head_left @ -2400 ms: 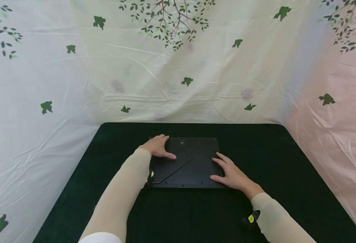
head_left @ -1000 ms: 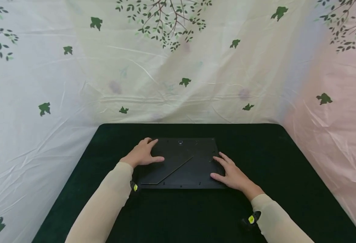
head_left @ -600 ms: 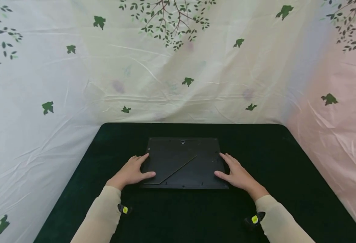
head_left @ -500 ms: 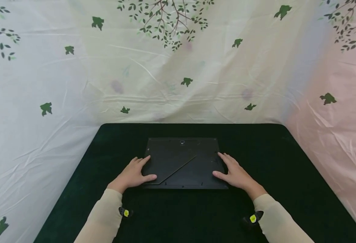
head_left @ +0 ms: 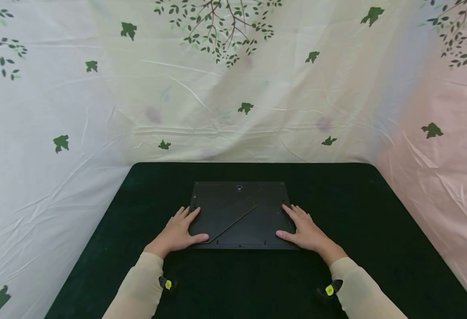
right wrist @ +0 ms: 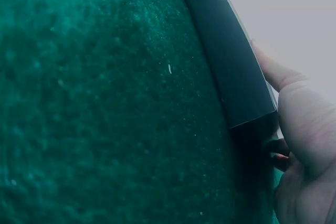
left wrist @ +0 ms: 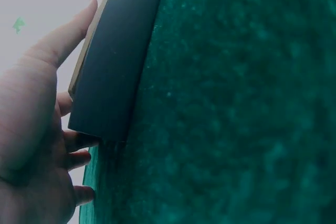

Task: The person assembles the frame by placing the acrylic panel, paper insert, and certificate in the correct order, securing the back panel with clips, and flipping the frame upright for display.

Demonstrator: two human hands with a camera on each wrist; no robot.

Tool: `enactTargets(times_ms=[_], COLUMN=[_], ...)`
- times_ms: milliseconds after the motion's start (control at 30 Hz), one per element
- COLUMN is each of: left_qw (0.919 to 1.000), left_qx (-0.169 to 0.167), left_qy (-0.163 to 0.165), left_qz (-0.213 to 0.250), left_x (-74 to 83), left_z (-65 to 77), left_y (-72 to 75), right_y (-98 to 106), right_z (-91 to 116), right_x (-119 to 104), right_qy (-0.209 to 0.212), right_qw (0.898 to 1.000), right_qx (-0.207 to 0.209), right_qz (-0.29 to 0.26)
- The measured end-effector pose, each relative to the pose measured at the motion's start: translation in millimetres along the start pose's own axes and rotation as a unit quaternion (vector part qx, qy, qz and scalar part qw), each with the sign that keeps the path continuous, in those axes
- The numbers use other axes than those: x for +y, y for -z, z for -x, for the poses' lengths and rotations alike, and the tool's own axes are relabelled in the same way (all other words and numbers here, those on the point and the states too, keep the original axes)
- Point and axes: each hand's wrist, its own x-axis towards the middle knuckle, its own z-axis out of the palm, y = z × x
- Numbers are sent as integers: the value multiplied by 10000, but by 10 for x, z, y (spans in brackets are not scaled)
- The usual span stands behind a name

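A black picture frame [head_left: 241,221] lies face down on the dark green table, its back panel up. A small metal hanger [head_left: 239,188] sits near its far edge, and small tabs run along its borders. A thin tan edge [head_left: 233,223] crosses the back diagonally to the near left corner. My left hand [head_left: 177,230] rests at the left side, thumb over the back, fingers spread along the side. At the right side my right hand [head_left: 305,231] mirrors it, thumb and index fingertip on the back. Both wrist views show the frame's thick near side [left wrist: 118,56].
The dark green cloth-covered table [head_left: 241,283] extends around the frame. Behind it and at both sides hangs a pale curtain [head_left: 201,97] printed with leaves and birds. A black wrist device with a yellow-green mark [head_left: 168,284] is on my left wrist; the right wrist has a similar one.
My left hand has drawn back from the far left of the frame's back to its left side, nearer me. The right hand has shifted only slightly. The frame has stayed in place.
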Motion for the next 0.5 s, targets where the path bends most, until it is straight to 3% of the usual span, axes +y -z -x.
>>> enactTargets(times_ms=[500], left_qw=[9998], left_qx=[142], left_qy=[3], left_qz=[-109], left_x=[10], left_z=[15], left_y=[-36], right_y=[-20], right_z=[-5], right_x=[-5], right_qy=[107], right_qw=[9999], right_qx=[52], right_qz=[92])
